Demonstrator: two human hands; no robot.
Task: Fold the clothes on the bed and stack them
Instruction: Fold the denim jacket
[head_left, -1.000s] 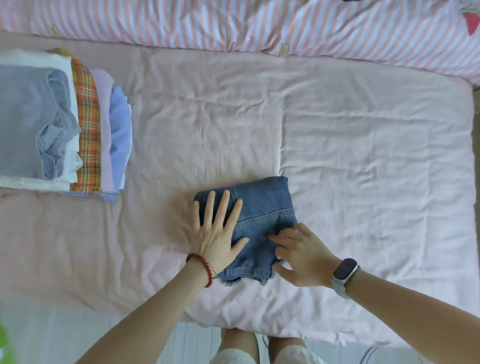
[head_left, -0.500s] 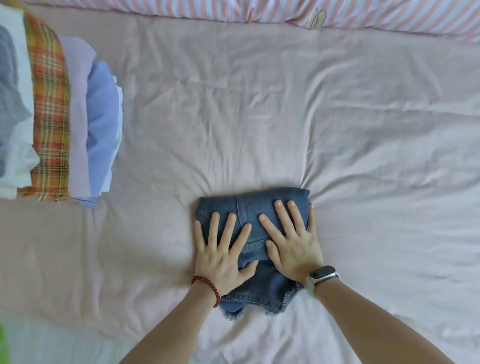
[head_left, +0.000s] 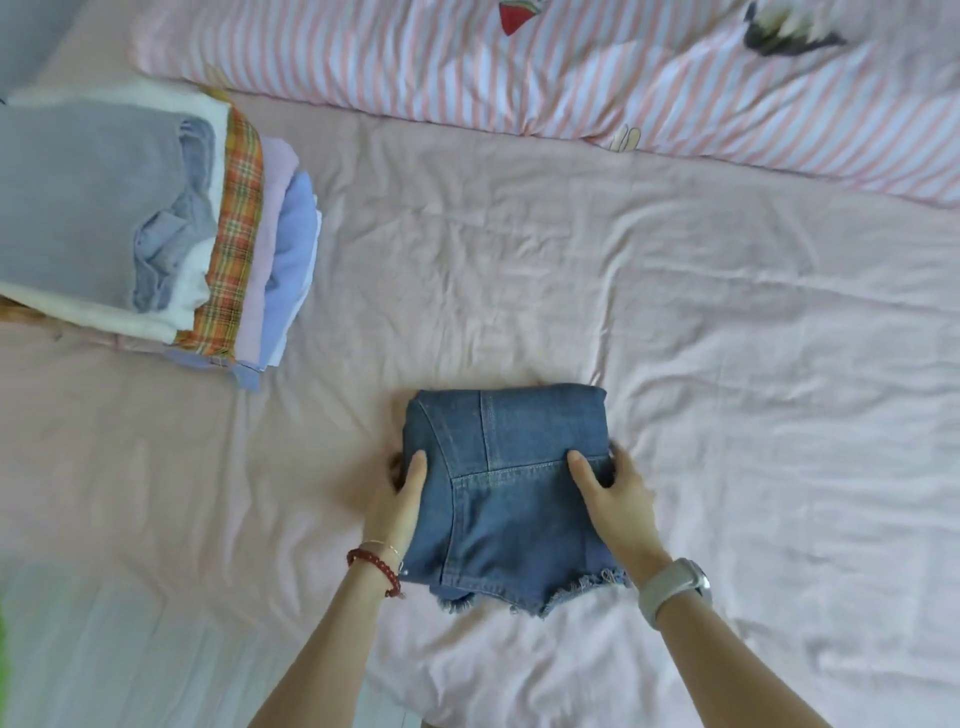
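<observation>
Folded blue denim shorts (head_left: 506, 493) with a frayed hem lie on the pink bed sheet (head_left: 727, 364) near the front edge. My left hand (head_left: 402, 499) grips their left side, thumb on top and fingers tucked under. My right hand (head_left: 618, 499) grips the right side the same way. A stack of folded clothes (head_left: 145, 223) sits at the left of the bed, a grey garment on top, with white, plaid, lilac and blue layers below.
A pink-and-white striped duvet (head_left: 571, 67) lies bunched along the far side of the bed. The bed's front edge runs just below my forearms.
Both hands were pressing flat on top of the shorts. They have moved out to the two sides and now take hold of the edges.
</observation>
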